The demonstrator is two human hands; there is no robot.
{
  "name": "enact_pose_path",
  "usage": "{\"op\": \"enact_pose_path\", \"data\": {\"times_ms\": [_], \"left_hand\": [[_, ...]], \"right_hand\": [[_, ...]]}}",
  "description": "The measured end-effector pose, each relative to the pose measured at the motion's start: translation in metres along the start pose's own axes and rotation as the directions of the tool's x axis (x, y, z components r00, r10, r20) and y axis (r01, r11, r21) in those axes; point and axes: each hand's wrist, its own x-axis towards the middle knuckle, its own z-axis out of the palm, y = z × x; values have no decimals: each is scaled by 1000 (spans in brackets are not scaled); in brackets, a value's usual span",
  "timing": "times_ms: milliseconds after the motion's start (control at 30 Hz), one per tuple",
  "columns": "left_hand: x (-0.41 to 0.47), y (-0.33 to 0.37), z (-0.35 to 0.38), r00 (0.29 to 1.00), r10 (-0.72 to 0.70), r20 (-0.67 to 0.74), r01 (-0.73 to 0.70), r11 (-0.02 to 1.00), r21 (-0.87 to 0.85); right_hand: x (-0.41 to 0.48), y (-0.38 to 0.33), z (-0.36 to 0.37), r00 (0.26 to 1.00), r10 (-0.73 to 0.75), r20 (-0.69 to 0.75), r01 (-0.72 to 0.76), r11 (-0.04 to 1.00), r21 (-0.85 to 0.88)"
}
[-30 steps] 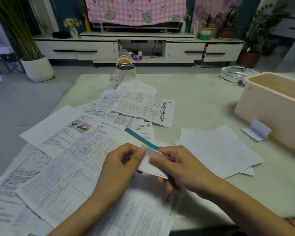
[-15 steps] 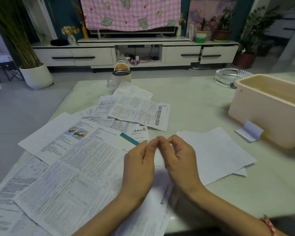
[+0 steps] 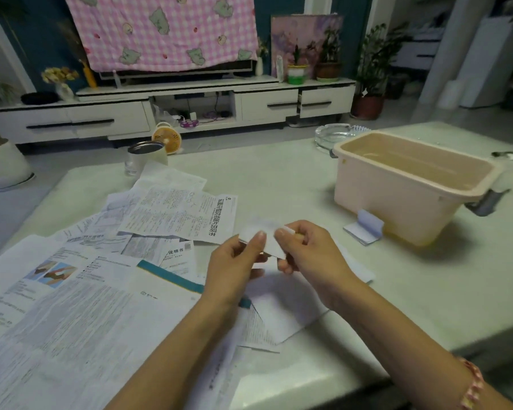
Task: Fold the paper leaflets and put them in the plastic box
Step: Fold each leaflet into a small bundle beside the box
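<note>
Pale green, stone-look surface [image 3: 278, 179] fills our view of a living room, where a pink checked blanket [image 3: 166, 28] printed with bears hangs over a television [image 3: 175, 73] above a long white cabinet [image 3: 267, 103], with potted plants [image 3: 326, 69] at its right end. We see unfolded leaflets [image 3: 72, 306] overlapping across the left half of the surface, a steel-rimmed cup [image 3: 145, 156] at their far edge and a glass ashtray [image 3: 333, 137] just behind the pink plastic box [image 3: 397, 208], which stands open-topped at the right. One folded leaflet [image 3: 364, 230] lies just beside the box's near wall. Over the middle of the surface the left hand [image 3: 234, 267] and right hand [image 3: 311, 255] each pinch a small folded paper [image 3: 268, 239] between thumb and fingers, raised off the sheets below and well apart from the box; both forearms hide part of the spread. A beaded bracelet [image 3: 474, 386] circles the right wrist. One sheet [image 3: 176, 255] is headed "说明书"; we cannot make out the finer print.
</note>
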Motion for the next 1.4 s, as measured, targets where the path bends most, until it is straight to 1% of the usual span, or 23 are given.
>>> {"op": "enact_pose_path", "data": {"times_ms": [67, 133, 167, 200, 233, 267, 300, 333, 367, 433, 500, 567, 633, 733, 833, 900, 967, 1000, 1067, 1167, 1233, 1333, 1400], "left_hand": [[6, -1, 25, 999, -33, 11, 34, 992, -118], [13, 1, 46, 996, -90, 5, 89, 965, -248], [16, 1, 51, 993, -114, 14, 113, 949, -296], [18, 1, 55, 991, -132, 26, 134, 940, -314], [19, 0, 58, 988, -147, 38, 151, 942, -300], [20, -1, 59, 986, -158, 50, 166, 951, -260], [18, -1, 59, 984, -167, 57, 175, 963, -207], [16, -1, 58, 983, -174, 63, 182, 971, -157], [14, 0, 57, 980, -183, 72, 191, 974, -120], [9, 1, 54, 972, -215, 91, 224, 970, -92], [6, 2, 50, 961, -252, 113, 263, 961, -90], [2, 2, 46, 956, -266, 122, 277, 958, -77], [-1, 3, 40, 959, -260, 111, 267, 962, -49], [-5, 5, 29, 969, -228, 94, 235, 969, -71], [-7, 8, 18, 971, -229, 69, 234, 970, -74], [-7, 8, 15, 968, -245, 59, 249, 965, -77], [-8, 8, 13, 965, -257, 60, 262, 960, -104], [-9, 9, 13, 964, -257, 70, 264, 955, -132], [-10, 10, 13, 965, -244, 93, 258, 945, -200], [-15, 13, 12, 970, -203, 131, 234, 924, -302], [-18, 16, 11, 969, -201, 142, 239, 906, -350], [-21, 20, 5, 964, -219, 150, 263, 857, -442], [-22, 21, -1, 968, -195, 160, 246, 865, -438]], "right_hand": [[6, -2, -14, 998, -33, -56, 31, 999, -33], [17, 0, -32, 988, -74, -137, 59, 992, -113], [23, 4, -42, 968, -118, -220, 74, 977, -201], [30, 9, -55, 932, -173, -319, 54, 935, -350], [34, 13, -68, 882, -233, -409, -23, 847, -532], [36, 15, -81, 848, -268, -458, -143, 716, -683], [37, 16, -92, 840, -264, -473, -250, 586, -771], [37, 17, -100, 856, -223, -467, -316, 490, -813], [37, 18, -106, 878, -166, -449, -344, 433, -833], [42, 23, -111, 923, -62, -380, -334, 364, -870], [47, 29, -112, 953, -6, -304, -282, 357, -890], [52, 33, -114, 962, -2, -274, -250, 405, -880], [53, 32, -113, 958, -50, -281, -227, 465, -856], [52, 24, -109, 928, -198, -315, -159, 553, -818], [48, 11, -95, 885, -299, -356, -24, 735, -678], [41, 3, -81, 886, -312, -343, 96, 846, -524], [29, -5, -60, 911, -302, -280, 193, 913, -359], [24, -5, -50, 918, -310, -249, 221, 918, -330], [14, -4, -32, 893, -403, -201, 296, 861, -413], [2, 0, -9, 778, -614, -133, 441, 684, -581], [0, 4, -1, 713, -699, -49, 487, 545, -683], [0, 11, 3, 666, -742, 79, 548, 414, -727], [-2, 11, 6, 666, -731, 148, 579, 381, -721]]}}
